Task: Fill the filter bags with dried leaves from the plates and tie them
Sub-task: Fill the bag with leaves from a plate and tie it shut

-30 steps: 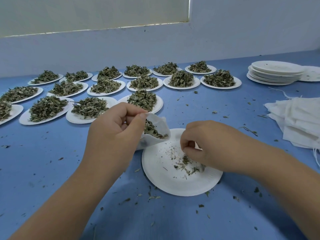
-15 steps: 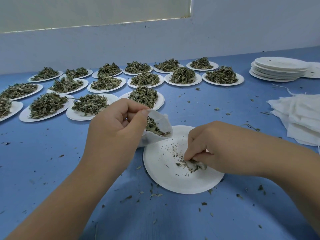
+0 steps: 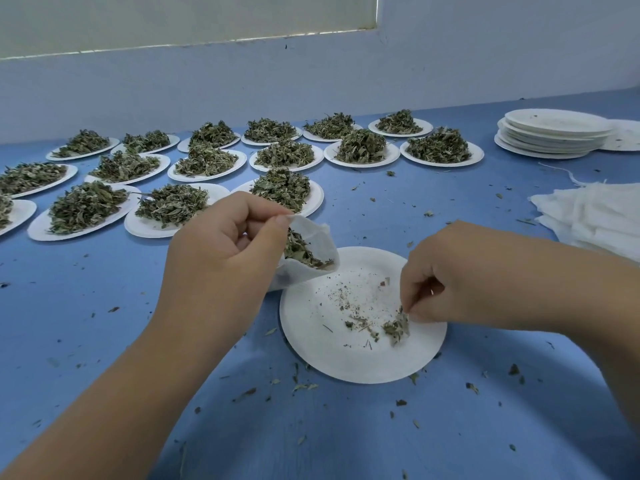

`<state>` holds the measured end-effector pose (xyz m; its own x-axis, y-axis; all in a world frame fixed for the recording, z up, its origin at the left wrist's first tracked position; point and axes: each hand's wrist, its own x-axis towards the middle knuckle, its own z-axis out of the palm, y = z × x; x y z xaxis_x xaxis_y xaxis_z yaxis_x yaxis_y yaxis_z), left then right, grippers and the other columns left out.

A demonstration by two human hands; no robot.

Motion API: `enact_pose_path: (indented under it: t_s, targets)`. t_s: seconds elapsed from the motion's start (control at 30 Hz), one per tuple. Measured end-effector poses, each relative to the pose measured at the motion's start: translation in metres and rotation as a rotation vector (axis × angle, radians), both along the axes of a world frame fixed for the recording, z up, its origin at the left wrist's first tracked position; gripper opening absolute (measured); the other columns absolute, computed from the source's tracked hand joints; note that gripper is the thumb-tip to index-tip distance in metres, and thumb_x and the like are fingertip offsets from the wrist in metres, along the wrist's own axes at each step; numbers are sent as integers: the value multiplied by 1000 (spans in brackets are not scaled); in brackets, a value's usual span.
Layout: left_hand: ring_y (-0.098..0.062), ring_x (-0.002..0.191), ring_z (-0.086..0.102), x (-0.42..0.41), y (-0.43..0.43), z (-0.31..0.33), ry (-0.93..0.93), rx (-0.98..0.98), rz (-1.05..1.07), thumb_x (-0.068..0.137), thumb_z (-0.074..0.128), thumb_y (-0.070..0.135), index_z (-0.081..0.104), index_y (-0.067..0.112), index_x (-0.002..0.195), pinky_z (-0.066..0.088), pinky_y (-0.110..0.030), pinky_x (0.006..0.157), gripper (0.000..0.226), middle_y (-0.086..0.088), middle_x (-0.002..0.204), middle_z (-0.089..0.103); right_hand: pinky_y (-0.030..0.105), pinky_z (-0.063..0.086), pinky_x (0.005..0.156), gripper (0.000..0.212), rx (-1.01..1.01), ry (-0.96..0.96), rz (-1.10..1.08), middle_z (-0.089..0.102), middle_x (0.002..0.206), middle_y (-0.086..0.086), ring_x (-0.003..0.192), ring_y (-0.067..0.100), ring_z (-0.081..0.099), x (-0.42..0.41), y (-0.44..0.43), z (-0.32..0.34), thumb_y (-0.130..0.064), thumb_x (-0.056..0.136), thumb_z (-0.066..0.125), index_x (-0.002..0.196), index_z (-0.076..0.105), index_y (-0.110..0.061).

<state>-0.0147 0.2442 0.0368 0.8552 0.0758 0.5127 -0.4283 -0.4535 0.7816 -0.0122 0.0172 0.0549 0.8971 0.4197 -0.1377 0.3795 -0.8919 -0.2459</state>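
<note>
**Open bag, last scraps on the plate**

The left hand point(image 3: 225, 258) covers the lower left part of the filter bag point(image 3: 320, 233), so its bottom edge cannot be seen. The right hand point(image 3: 460, 278) hides its own fingertips from above. The pile of spare bags point(image 3: 595, 216) is cut off at the right edge.

The left thumb and forefinger pinch the bag's upper rim and hold it tilted, with its mouth facing the right hand. It hangs over the upper left rim of the paper plate point(image 3: 329, 355). The right hand, fingers curled down, pinches a small leaf clump point(image 3: 396, 329) lying on the plate's right side.

The bag is thin, white and soft, with crumpled dried leaves point(image 3: 301, 252) inside it. The plate is round and matte, dusted with crumbs. Flakes litter the blue table point(image 3: 104, 306).
</note>
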Motion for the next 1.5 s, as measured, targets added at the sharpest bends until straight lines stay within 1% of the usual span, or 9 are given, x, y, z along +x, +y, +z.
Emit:
enact_pose_path:
  t_s: [0.17,0.37,0.5,0.6,0.93,1.13,1.23,1.33,1.5]
  targets:
    - [-3,44,39,1,0,-1,6,-9,6,89,63,21,69,31,78,31,-8,41,16,4,58,54,32,56,70,7,6,-14,33,63,79,-19,73,3,62,-2,9,-6,-33,82,65,79,69,-38]
    - [-3,44,39,0,1,0,6,2,-2,90,63,20,69,29,80,31,-8,41,15,-2,62,57,21,51,60,9,46,-29,14,56,82,-36,70,-2,58,-5,9,-2,-36,85,61,78,67,-37]
    - [-3,45,39,1,1,0,10,4,-4,89,63,20,69,30,79,32,-8,42,15,5,60,57,22,48,60,26,18,-4,-30,59,74,-18,67,0,58,-12,15,-4,-60,80,55,78,62,-34]
    - [-3,45,41,0,-1,1,5,4,-1,90,63,18,68,28,79,31,-7,42,16,0,66,58,27,51,67,34,28,-4,-19,59,80,-15,74,2,57,-17,24,-8,-65,78,53,81,57,-32]
    - [-2,48,44,-1,-3,1,21,3,3,89,63,17,68,29,78,34,-7,44,17,0,68,60,35,53,73,12,-72,-38,14,67,90,-1,84,18,64,-20,36,-14,-29,90,52,90,62,-22]
    - [-1,49,45,-2,-5,2,30,6,6,89,63,16,69,27,79,34,-6,44,16,0,69,60,22,32,56,8,-147,30,42,66,101,2,77,15,51,-15,40,-20,-24,94,51,93,59,-23]
    - [-1,48,45,-3,-5,2,32,4,6,89,63,17,69,27,79,34,-6,44,15,0,68,60,26,42,61,11,-89,13,37,66,92,3,75,17,56,-15,36,-15,-20,93,51,89,62,-20]
    - [-1,47,43,-3,-5,2,31,6,4,89,63,16,68,27,79,33,-6,44,16,-1,67,59,32,55,72,14,-11,14,35,67,82,-6,78,11,63,-18,30,-9,-23,91,52,87,66,-24]
    - [-2,49,44,-3,-5,2,32,7,-4,89,62,16,68,26,79,34,-5,43,16,-2,66,58,12,43,62,12,4,-13,70,54,75,-18,75,-2,53,-18,31,-12,-23,89,56,87,59,-35]
